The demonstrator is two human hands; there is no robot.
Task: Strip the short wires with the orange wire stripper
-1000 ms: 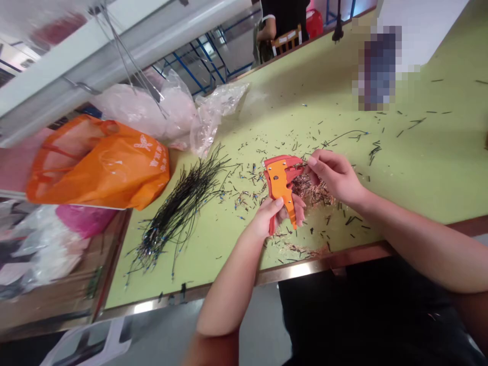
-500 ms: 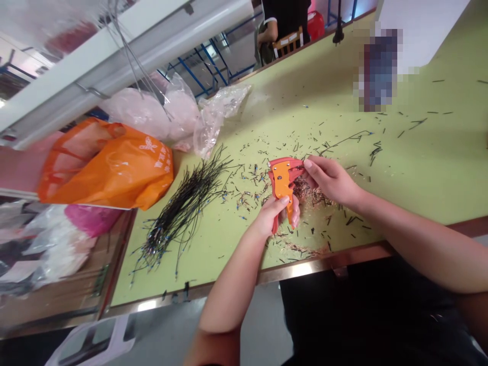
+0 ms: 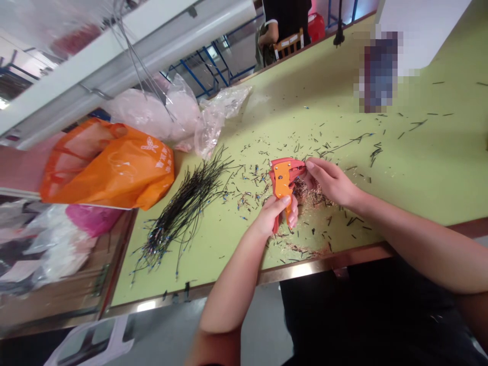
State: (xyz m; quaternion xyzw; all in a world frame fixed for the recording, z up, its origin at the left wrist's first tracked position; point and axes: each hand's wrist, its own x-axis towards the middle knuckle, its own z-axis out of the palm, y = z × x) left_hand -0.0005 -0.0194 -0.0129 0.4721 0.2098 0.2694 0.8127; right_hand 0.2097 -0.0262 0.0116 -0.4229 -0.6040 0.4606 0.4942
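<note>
My left hand (image 3: 280, 211) is wrapped round the handles of an orange and red wire stripper (image 3: 282, 180), which stands upright over the table. At the stripper's jaws, the fingers of my right hand (image 3: 328, 178) are pinched together. A thin black wire (image 3: 345, 142) with a blue tip runs out beyond that hand to the upper right; its end at the jaws is hidden by the fingers. Copper strands and black offcuts (image 3: 320, 195) lie in a heap below my right hand. Left of the stripper rests a bundle of black wires (image 3: 183, 203), several with blue tips.
An orange bag (image 3: 114, 168) and clear plastic bags (image 3: 213, 117) lie along the left side of the green table (image 3: 430, 168). Short wire offcuts are scattered around. A white box-like object (image 3: 419, 30) stands at the back right. Another person (image 3: 285, 20) is beyond the far edge.
Almost nothing differs. Both hands and the wire stripper keep their places, and the whole view has shifted very slightly.
</note>
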